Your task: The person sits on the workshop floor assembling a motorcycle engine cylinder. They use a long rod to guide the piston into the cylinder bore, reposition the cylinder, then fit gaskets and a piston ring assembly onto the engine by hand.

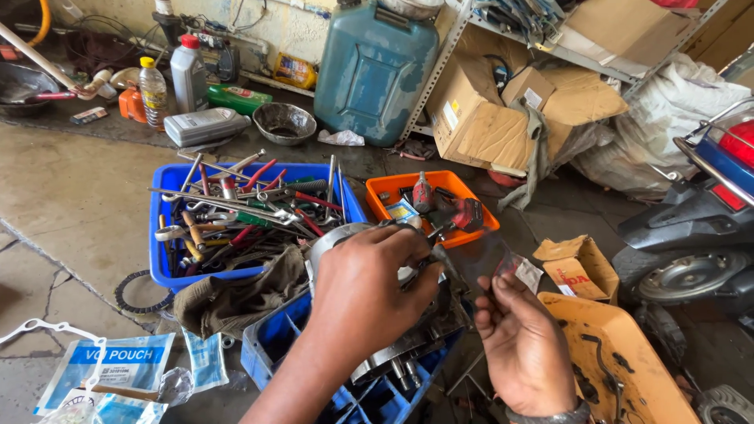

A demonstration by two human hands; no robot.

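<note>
Inside blue tray (161, 235): tangled hand tools (236, 208)

Left hand (369, 286) cupped, right hand (522, 345) pinching

Under the fingers of the left hand (369, 286) sits an engine casing (400, 345) of bare cast metal, dull grey with a slight sheen on its rounded rim. Between the fingertips of the right hand (518, 345) is a small pouch (518, 271) of clear, glossy plastic film. Just beyond the left fingers lies a rag (236, 298) of rough, matt brown cloth, and past it a blue tray (161, 259) of smooth plastic filled with steel tools, some with red handles. Beside the right fingers is an orange tray (620, 345), matt and grimy, and a worn cardboard box (577, 267).
</note>
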